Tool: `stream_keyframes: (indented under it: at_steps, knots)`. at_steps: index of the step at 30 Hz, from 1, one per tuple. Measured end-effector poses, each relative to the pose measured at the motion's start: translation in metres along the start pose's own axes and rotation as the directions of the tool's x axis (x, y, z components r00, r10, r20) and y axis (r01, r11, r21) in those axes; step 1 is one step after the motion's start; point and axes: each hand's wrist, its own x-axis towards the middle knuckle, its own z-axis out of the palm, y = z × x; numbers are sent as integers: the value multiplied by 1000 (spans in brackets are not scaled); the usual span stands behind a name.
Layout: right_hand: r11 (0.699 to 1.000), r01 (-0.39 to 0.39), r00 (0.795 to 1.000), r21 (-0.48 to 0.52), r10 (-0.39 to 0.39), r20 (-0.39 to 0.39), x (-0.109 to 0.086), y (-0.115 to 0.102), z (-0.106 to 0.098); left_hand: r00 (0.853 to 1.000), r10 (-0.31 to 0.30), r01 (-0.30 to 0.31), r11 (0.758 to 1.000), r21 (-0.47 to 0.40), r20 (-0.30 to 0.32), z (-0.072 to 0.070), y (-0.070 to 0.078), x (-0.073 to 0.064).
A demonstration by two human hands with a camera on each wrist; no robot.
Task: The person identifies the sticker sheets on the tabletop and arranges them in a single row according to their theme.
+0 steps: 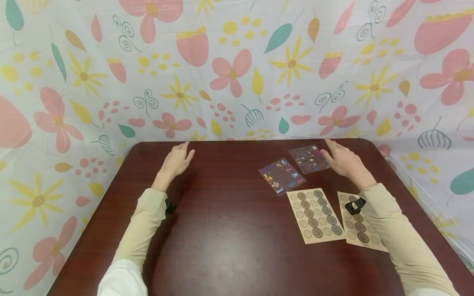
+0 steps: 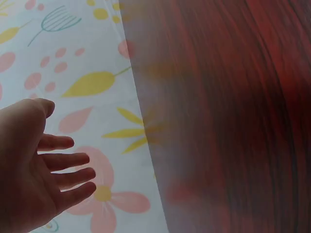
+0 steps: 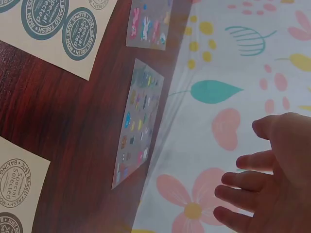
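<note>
My left hand (image 1: 176, 161) is over the far left of the table, its fingers extended and holding nothing. In the left wrist view that hand (image 2: 53, 170) shows spread, relaxed fingers. My right hand (image 1: 344, 159) reaches over the far right, beside a clear sheet of small stickers (image 1: 309, 159); whether it touches the sheet I cannot tell. A second clear sticker sheet (image 1: 282, 176) lies to its left. Nearer me is a tan sheet of round labels (image 1: 314, 216). Another tan label sheet (image 1: 364, 224) lies partly hidden under my right forearm. The right wrist view shows the right hand (image 3: 272, 174) holding nothing.
The dark wood table (image 1: 222, 230) has rounded far corners. Flower-patterned cloth (image 1: 229, 82) hangs behind it and at both sides. A black wrist camera (image 1: 355, 205) is strapped to the right sleeve, and another black device (image 1: 170, 205) to the left one.
</note>
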Motion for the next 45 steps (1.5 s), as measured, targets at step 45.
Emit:
stream_keyframes:
  at_steps: [45]
  knots:
    - [977, 100, 995, 190, -102, -1, 24, -26, 19, 976, -103, 208, 705, -678, 192, 38, 53, 4]
